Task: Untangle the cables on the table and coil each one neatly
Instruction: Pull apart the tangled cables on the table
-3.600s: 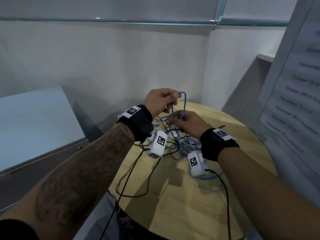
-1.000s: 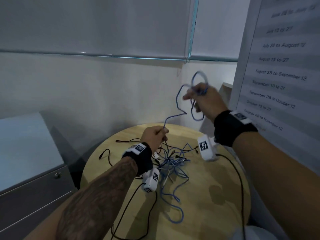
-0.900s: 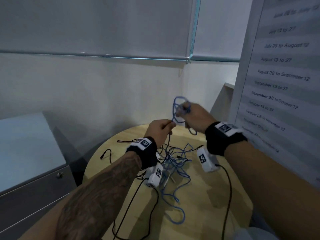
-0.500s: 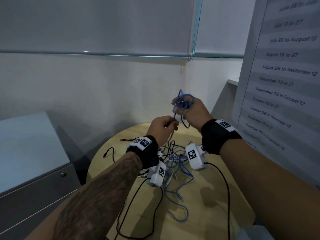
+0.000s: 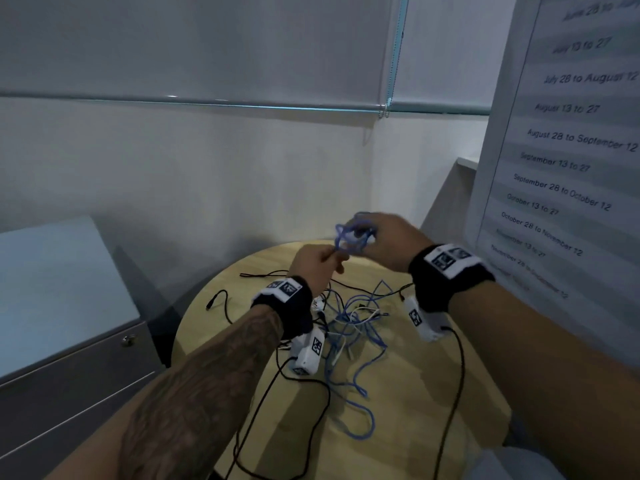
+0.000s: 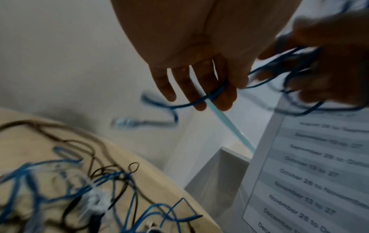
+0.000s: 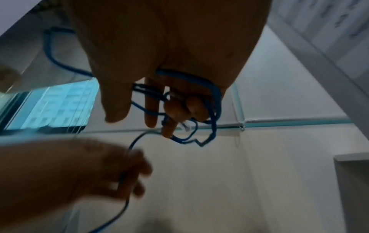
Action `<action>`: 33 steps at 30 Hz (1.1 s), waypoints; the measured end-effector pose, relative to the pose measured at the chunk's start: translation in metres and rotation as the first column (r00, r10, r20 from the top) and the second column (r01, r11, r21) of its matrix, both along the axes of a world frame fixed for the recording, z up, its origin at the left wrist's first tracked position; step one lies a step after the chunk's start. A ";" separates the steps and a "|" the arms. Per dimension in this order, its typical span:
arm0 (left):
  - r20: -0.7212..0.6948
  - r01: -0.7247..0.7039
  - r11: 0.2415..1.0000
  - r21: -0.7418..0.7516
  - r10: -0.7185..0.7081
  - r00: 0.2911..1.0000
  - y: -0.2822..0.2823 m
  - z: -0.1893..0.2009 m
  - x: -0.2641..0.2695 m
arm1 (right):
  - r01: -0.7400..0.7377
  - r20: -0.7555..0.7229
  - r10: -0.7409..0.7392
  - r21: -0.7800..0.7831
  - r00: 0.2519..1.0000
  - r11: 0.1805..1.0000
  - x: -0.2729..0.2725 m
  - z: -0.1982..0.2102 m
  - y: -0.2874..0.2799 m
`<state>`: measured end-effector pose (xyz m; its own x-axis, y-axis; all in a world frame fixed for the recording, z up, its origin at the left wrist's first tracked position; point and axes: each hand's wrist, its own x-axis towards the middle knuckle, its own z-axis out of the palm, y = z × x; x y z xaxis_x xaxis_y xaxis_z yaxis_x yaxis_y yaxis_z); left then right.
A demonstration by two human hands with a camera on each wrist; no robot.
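Nearest the person, a thin black cable point(image 5: 304, 403) trails in slack loops over the front of the round pale wooden table point(image 5: 415, 427) and off its edge, untouched. Just beyond it, at the table's middle, lies the tangle of thin blue cables point(image 5: 353, 327), threaded with black leads and a short white one; it is not yet sorted, so most of the task appears to remain.

Above the tangle and clear of the tabletop, the left hand point(image 5: 317, 263) pinches one thin blue cable point(image 6: 199, 102) between thumb and curled fingers point(image 6: 223, 100). Its free tail with a clear plug point(image 6: 127, 122) dangles past the fingertips. That pinch likely serves to feed and tension the strand while the other hand gathers it.

A little farther and higher, the right hand point(image 5: 388, 242) holds a small bundle of blue loops point(image 7: 191, 110), the turns hung round its curled fingers point(image 7: 179, 110) with the thumb set apart beside them; a clear plug end sits among the loops. Holding the coil aloft keeps it from catching the pile again. Motion blur makes the number of turns unclear.

Beyond the table stand a white wall point(image 5: 207, 168), a lowered grey blind point(image 5: 207, 43), and to the right a printed list of dates point(image 5: 571, 140).
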<state>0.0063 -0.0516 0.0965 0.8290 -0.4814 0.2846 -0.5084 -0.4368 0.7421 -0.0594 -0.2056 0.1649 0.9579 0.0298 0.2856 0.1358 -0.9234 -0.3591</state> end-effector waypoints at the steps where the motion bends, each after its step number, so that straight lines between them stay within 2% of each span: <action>1: 0.025 0.001 0.997 0.075 -0.002 1.000 -0.003 0.009 -0.003 | 0.020 -0.052 -0.024 -0.081 0.998 0.997 0.001 -0.007 0.004; 2: 0.033 0.008 0.995 0.096 -0.011 0.999 -0.004 0.014 -0.004 | 0.044 -0.054 -0.051 -0.111 0.997 0.993 0.002 -0.012 0.004; 4: -0.028 0.104 0.995 0.004 -0.104 0.994 0.000 0.014 -0.002 | 0.059 -0.003 -0.060 -0.079 0.998 0.995 0.000 -0.010 0.002; 6: -0.067 0.161 0.983 -0.086 -0.167 0.984 0.006 0.008 -0.003 | 0.032 -0.008 -0.033 -0.130 0.999 0.991 -0.003 -0.007 -0.002; 8: -0.116 0.166 0.967 -0.196 -0.190 0.975 0.010 -0.001 -0.002 | 0.016 -0.002 -0.017 -0.223 1.000 0.975 -0.002 -0.006 -0.006; 10: -0.173 0.142 0.948 -0.284 -0.196 0.965 0.014 -0.008 -0.004 | 0.051 0.039 -0.043 -0.246 0.998 0.968 0.000 -0.005 -0.013; 15: -0.426 0.143 0.954 -0.263 -0.248 0.870 0.041 -0.039 -0.004 | 0.178 0.102 -0.162 -0.171 0.982 0.969 -0.011 -0.015 -0.055; 17: -0.472 0.103 0.932 -0.347 -0.268 0.840 0.048 -0.044 -0.006 | 0.229 0.068 -0.220 -0.208 0.973 0.951 -0.018 -0.029 -0.062; 19: -0.517 0.021 0.868 -0.497 -0.315 0.796 0.048 -0.042 -0.008 | 0.245 -0.004 -0.252 -0.220 0.968 0.944 -0.022 -0.051 -0.060; 21: -0.549 -0.092 0.801 -0.591 -0.317 0.773 0.045 -0.039 -0.007 | 0.162 -0.142 -0.188 -0.177 0.972 0.971 -0.026 -0.072 -0.050; 23: -0.572 -0.225 0.790 -0.571 -0.186 0.799 0.043 -0.038 -0.003 | 0.069 -0.374 -0.124 -0.158 0.919 0.985 -0.034 -0.086 -0.037; 25: -0.553 -0.324 0.823 -0.467 0.015 0.833 0.046 -0.039 0.004 | 0.054 -0.607 -0.099 -0.092 0.789 0.994 -0.044 -0.093 -0.027; 26: -0.528 -0.337 0.845 -0.414 0.078 0.846 0.049 -0.038 0.007 | 0.058 -0.649 -0.051 -0.011 0.759 0.998 -0.048 -0.096 -0.024; 27: -0.498 -0.327 0.869 -0.372 0.111 0.860 0.051 -0.038 0.009 | 0.098 -0.665 0.000 0.110 0.747 0.989 -0.053 -0.095 -0.022; 29: -0.398 -0.263 0.921 -0.287 0.135 0.907 0.055 -0.036 0.010 | 0.224 -0.620 0.065 0.376 0.782 0.899 -0.059 -0.090 -0.023; 30: -0.323 -0.233 0.944 -0.234 0.151 0.934 0.057 -0.036 0.010 | 0.272 -0.584 0.033 0.427 0.811 0.862 -0.060 -0.087 -0.023; 31: -0.242 -0.212 0.961 -0.179 0.166 0.956 0.058 -0.036 0.011 | 0.287 -0.534 -0.033 0.401 0.845 0.870 -0.057 -0.086 -0.025; 33: -0.131 -0.171 0.977 -0.127 0.154 0.979 0.058 -0.035 0.009 | 0.233 -0.444 -0.156 0.123 0.883 0.965 -0.051 -0.085 -0.031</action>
